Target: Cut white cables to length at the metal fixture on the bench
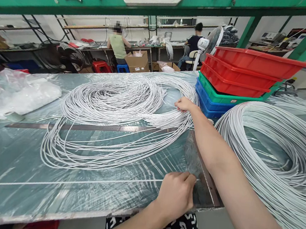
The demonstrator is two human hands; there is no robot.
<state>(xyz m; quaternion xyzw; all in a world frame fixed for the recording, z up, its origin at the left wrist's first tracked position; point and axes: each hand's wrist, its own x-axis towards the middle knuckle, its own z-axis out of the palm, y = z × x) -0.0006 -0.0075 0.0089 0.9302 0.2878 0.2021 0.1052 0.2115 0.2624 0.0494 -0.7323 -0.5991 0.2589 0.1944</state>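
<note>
A left hand (176, 193) closes on a single strand (60, 182) at the near edge of the counter (2, 192). The right hand (184, 104) rests on the white wire coil (109, 104) mid-counter, grip unclear. The wire looks light, springy and tangle-prone, best pinched one strand at a time.

Two wire coils (109, 101), one steel ruler (97, 127)

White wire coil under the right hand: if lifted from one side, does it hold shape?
Probably not: the white wire coil lies as loose, splayed loops with no tie visible, so it would likely sag and tangle. Pushed, strands would probably slide apart on the glossy plastic sheet.
</note>
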